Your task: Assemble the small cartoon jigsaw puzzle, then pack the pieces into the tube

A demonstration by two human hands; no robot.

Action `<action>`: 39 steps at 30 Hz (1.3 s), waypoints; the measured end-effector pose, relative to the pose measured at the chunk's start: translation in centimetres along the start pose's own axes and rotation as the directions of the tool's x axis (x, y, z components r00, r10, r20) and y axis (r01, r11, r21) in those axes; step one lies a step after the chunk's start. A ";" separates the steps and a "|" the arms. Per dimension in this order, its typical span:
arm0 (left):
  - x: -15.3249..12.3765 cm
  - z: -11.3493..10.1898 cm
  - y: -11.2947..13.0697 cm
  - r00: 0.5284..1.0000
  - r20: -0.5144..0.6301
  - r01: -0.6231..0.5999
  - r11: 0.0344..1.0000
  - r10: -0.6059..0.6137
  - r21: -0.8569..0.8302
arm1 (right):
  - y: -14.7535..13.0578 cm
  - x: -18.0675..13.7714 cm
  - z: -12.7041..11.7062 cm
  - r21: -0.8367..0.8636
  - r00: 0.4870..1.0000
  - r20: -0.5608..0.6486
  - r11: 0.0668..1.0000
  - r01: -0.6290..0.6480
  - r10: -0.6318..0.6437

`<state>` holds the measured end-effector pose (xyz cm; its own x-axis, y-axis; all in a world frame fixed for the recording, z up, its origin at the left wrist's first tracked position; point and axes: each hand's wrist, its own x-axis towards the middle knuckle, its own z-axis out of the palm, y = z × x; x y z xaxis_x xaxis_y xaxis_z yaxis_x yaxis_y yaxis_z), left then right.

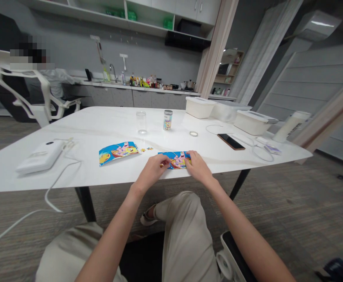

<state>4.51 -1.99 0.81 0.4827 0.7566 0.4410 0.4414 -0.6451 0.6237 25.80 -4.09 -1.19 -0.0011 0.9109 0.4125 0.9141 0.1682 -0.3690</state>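
I monitor both hands through the head view. The work item, a blue picture panel [177,159], lies flat near the front edge of the white table [112,119], between the left hand [153,168] and the right hand [200,167].

Left grip: the fingers are bent and touch the panel's left end, covering part of its lower left corner. A small brownish-orange bit shows at the fingertips; I cannot tell whether it is pinched or belongs to the panel.

Right grip: the hand is spread over the panel's right end, thumb apart from the forefinger, with printed surface visible between them. The panel's middle section, bearing a pink figure, is exposed between the hands.

Adjacent items: two small clusters of loose pieces [149,148] lie just beyond the left hand. A curled picture sheet [118,154] with similar print lies to their left. Farther back, a clear jar [141,123] and a printed jar [167,120] stand upright, with a ring [193,134] lying to their right.
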 end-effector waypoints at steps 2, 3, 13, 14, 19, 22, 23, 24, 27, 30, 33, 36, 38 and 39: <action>0.1 0.1 -0.1 1.000 -0.012 0.000 0.999 0.000 0.045 | 0.0 0.0 0.0 -0.003 1.000 -0.002 1.000 0.000 0.000; 0.1 0.1 0.0 1.000 -0.012 0.005 0.998 -0.005 0.069 | 0.0 0.0 0.0 -0.003 1.000 -0.003 1.000 0.001 -0.001; -2.4 0.0 0.0 0.975 -0.011 -0.208 0.929 0.222 0.307 | -0.3 0.0 -0.2 0.007 1.000 0.013 1.000 0.004 -0.004; -2.8 0.0 -0.1 0.966 -0.006 -0.242 0.915 0.257 0.323 | -0.3 0.0 -0.2 0.007 1.000 0.007 1.000 0.026 -0.026; -3.8 -0.3 -0.1 0.937 0.065 -0.340 0.855 0.343 0.392 | 0.2 -0.5 -0.9 0.010 0.940 0.058 0.942 0.336 -0.336; -3.7 -0.2 0.1 0.933 0.080 -0.350 0.829 0.352 0.435 | 0.4 -0.8 -1.3 0.036 0.860 0.170 0.875 0.483 -0.481; -3.7 -0.2 0.2 0.933 0.084 -0.350 0.824 0.351 0.446 | 0.4 -0.9 -1.4 0.042 0.850 0.189 0.869 0.493 -0.491; -3.7 -0.2 0.3 0.934 0.088 -0.348 0.820 0.348 0.454 | 0.4 -0.9 -1.5 0.047 0.849 0.201 0.870 0.491 -0.489; -3.8 -0.3 0.5 0.937 0.100 -0.340 0.816 0.334 0.467 | 0.2 -0.9 -1.7 0.068 0.852 0.230 0.882 0.467 -0.470; -3.8 -0.3 0.6 0.941 0.105 -0.332 0.818 0.322 0.470 | 0.1 -0.8 -1.8 0.091 0.852 0.250 0.887 0.453 -0.461; -3.8 -0.4 0.7 0.943 0.120 -0.328 0.814 0.309 0.480 | 0.2 -0.7 -1.8 0.107 0.848 0.250 0.883 0.456 -0.468; -3.8 -0.4 0.8 0.947 0.139 -0.321 0.807 0.291 0.496 | 0.4 -0.7 -1.7 0.122 0.841 0.243 0.875 0.469 -0.484; -3.8 -0.4 0.8 0.947 0.152 -0.321 0.809 0.284 0.492 | 0.5 -0.6 -1.7 0.130 0.839 0.237 0.871 0.473 -0.490; -3.8 -0.4 0.8 0.946 0.159 -0.324 0.813 0.282 0.484 | 0.5 -0.6 -1.7 0.134 0.838 0.234 0.870 0.474 -0.493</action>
<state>2.73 -5.33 -0.15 0.7014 0.5168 0.4909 0.5688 -0.8209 0.0515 26.90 -5.21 -0.25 -0.5459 0.7689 0.3329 0.7409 0.6285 -0.2368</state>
